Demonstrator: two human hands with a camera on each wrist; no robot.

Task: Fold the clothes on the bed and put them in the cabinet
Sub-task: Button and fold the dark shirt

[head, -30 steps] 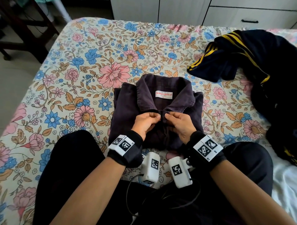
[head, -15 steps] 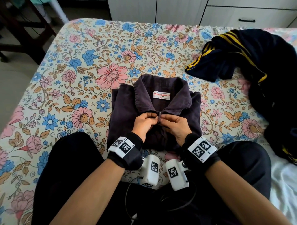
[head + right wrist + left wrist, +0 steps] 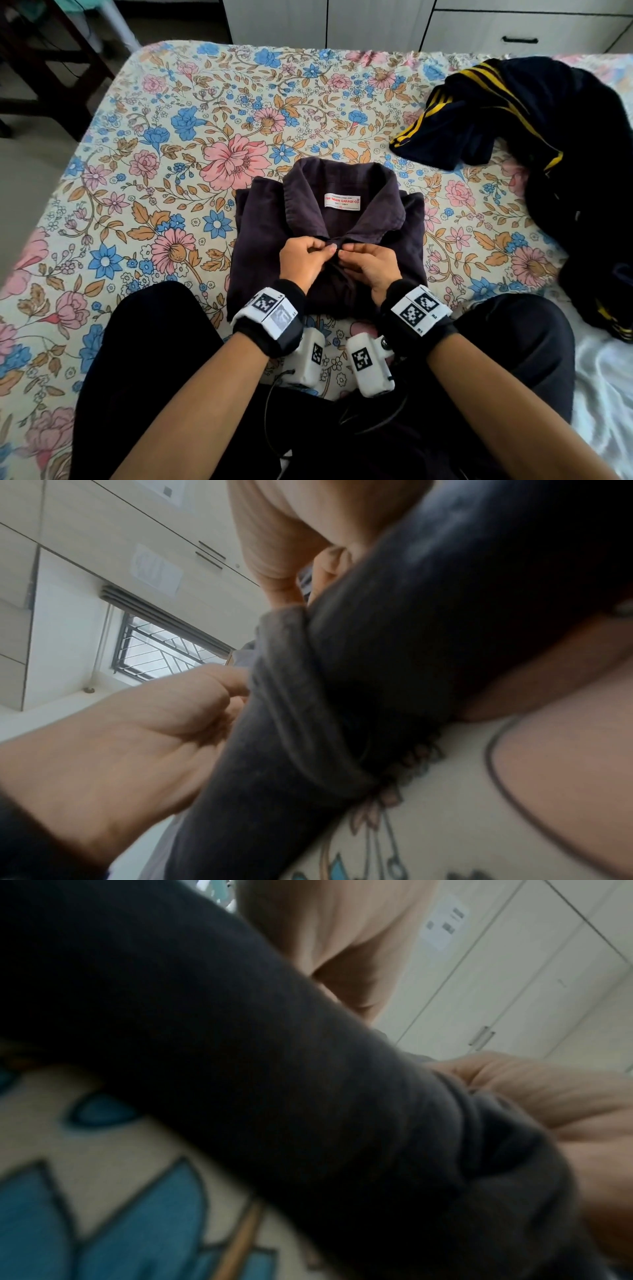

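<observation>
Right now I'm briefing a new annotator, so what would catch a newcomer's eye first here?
The folded dark purple shirt at the middle of the floral bedsheet, white collar label up. The left hand and right hand pinch its front just below the collar. A rumpled navy garment with yellow stripes sprawls at the bed's right side.

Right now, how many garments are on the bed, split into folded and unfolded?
Folded: 1, the dark purple shirt, both hands pinching its placket below the collar.
Unfolded: 1 heap, the navy clothing with yellow stripes; whether it is more than one piece cannot be told.
Total: 2.
</observation>
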